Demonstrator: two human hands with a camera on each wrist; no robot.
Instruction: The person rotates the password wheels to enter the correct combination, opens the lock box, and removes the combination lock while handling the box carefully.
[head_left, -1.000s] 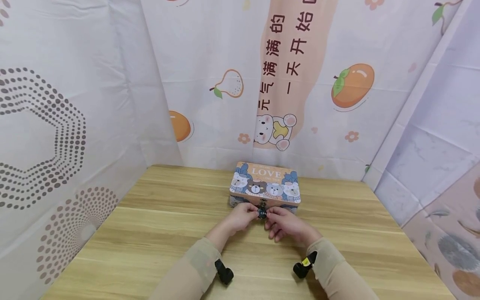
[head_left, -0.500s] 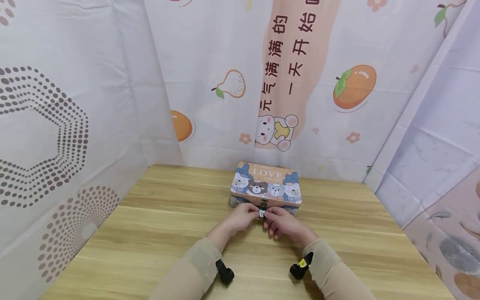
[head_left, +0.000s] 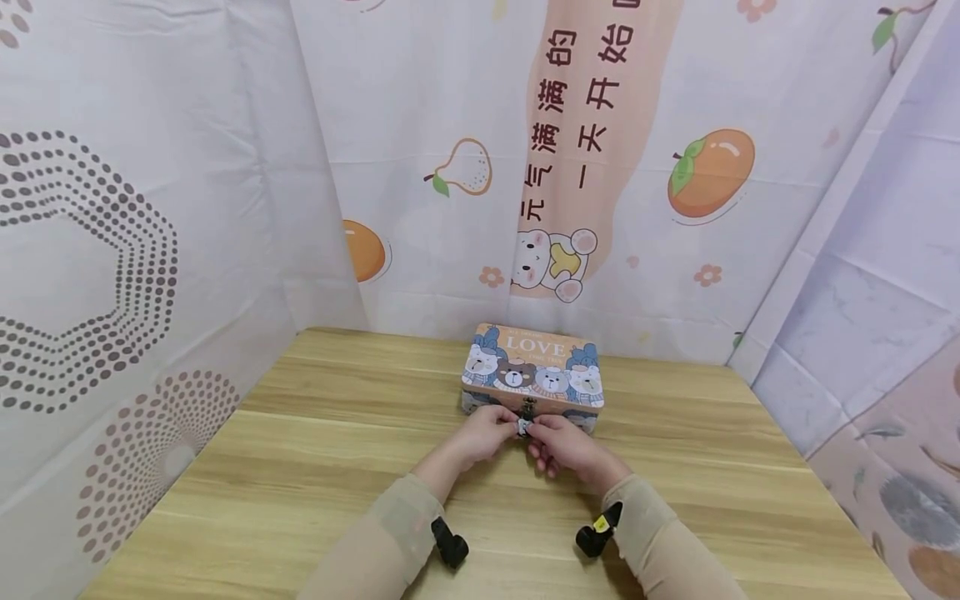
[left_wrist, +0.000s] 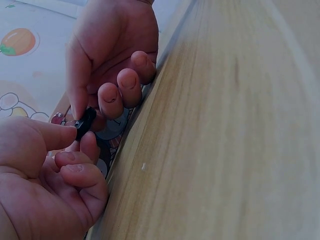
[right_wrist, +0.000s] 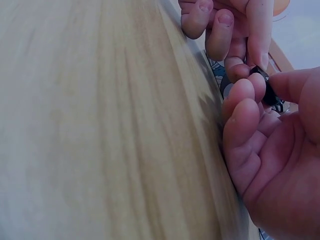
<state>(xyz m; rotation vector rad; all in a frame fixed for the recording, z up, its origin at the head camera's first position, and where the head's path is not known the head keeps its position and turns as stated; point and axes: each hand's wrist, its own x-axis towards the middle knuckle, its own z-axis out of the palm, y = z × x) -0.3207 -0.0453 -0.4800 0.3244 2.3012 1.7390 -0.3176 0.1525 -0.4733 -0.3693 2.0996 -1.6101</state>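
Pinching what looked like a small black padlock (left_wrist: 86, 123), I had both hands at the front of a printed box (head_left: 532, 367), just below its metal clasp (head_left: 528, 405). Lid down, bears and the word LOVE uppermost, clasp side turned toward me. That placing, I judged, put the fastening within reach of both hands at once, with no need to turn the box. It sat towards the far edge of the wood-grain table (head_left: 315, 500), near the hanging cloth (head_left: 405, 100) behind.

Left hand (head_left: 480, 435): grasping the padlock from its own side between thumb and forefinger, other fingers folded in towards the palm. Right hand (head_left: 572, 446): grasping the opposite side in a like pinch, thumb pressed against it, remaining fingers loosely curled and hanging low by the tabletop. The two-sided grip probably steadied so small a body better than one hand could — and it left a little of the pale front showing between the thumbs. Whether the shackle was through the clasp I could not tell; the fingers covered too much.

Arms: both stretched forward and converged from either side, wrists low over the wood, palms turned roughly inward. Pale sleeves (head_left: 367, 550) ran down to the wrists, a black device (head_left: 448, 546) at the left cuff, a second black device (head_left: 595, 540) at the right.
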